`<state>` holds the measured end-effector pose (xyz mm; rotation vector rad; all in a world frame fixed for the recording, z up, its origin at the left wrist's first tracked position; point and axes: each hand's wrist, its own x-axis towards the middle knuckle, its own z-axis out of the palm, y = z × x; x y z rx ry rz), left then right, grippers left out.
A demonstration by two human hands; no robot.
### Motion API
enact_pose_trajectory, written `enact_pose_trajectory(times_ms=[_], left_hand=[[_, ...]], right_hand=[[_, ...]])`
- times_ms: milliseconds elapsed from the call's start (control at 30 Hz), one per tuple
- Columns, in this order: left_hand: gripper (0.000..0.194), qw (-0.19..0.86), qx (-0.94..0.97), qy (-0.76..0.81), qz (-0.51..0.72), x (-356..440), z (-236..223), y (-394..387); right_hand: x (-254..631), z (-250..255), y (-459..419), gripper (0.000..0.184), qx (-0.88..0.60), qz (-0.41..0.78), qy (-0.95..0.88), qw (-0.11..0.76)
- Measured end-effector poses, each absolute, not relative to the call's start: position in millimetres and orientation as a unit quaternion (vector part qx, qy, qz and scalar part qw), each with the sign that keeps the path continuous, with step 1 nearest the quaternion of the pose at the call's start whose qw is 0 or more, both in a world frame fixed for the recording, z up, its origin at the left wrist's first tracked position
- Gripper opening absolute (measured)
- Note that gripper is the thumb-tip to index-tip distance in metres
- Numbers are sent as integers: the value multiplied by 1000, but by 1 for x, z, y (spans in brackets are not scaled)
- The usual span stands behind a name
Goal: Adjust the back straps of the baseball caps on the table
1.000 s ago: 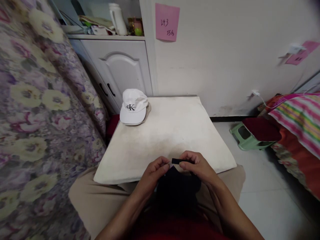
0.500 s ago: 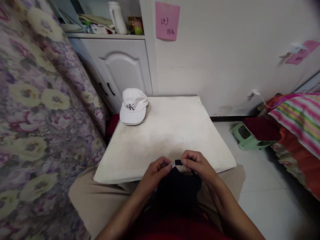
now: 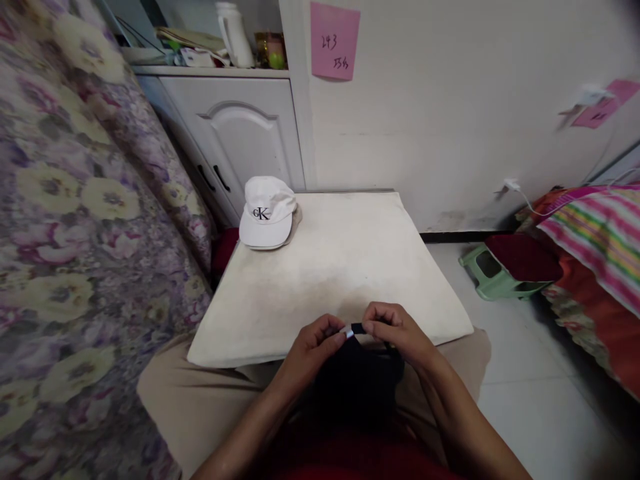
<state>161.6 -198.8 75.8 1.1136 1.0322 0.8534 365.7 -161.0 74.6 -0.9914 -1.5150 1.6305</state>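
Black flat fabric strap (image 3: pixel 359 329) meets a small silvery clasp (image 3: pixel 349 332); right hand (image 3: pixel 396 329) pinches the strap, left hand (image 3: pixel 316 343) the clasp — fingertips closed, presumably to keep both aligned; soft black cloth item (image 3: pixel 357 383) sits just below, nearer; white fabric cap (image 3: pixel 268 212) rests far left on the cream-coloured tabletop (image 3: pixel 345 247) — well apart.

In front of you is a rectangular cream-white table (image 3: pixel 340 247); near its far left corner lies a white fabric cap (image 3: pixel 267 217) with black lettering, its brim towards you. Beyond it, a white cabinet shelf (image 3: pixel 215 71) carries a white handled jug (image 3: pixel 235 39) among assorted small items (image 3: pixel 197 59), and on the pale grey tiled floor (image 3: pixel 530 353) to your right stands a light green plastic stool (image 3: pixel 520 260) with a dark red top.
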Motion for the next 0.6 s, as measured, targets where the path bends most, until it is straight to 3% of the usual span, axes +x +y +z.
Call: enact_pose_trajectory(times_ms=[467, 600], left_hand=[[19, 616, 535, 462, 348, 164, 82, -201], [20, 598, 548, 471, 347, 164, 83, -201]], right_hand=[[375, 78, -157, 17, -357, 637, -623, 280], [375, 72, -156, 22, -355, 642, -618, 283]])
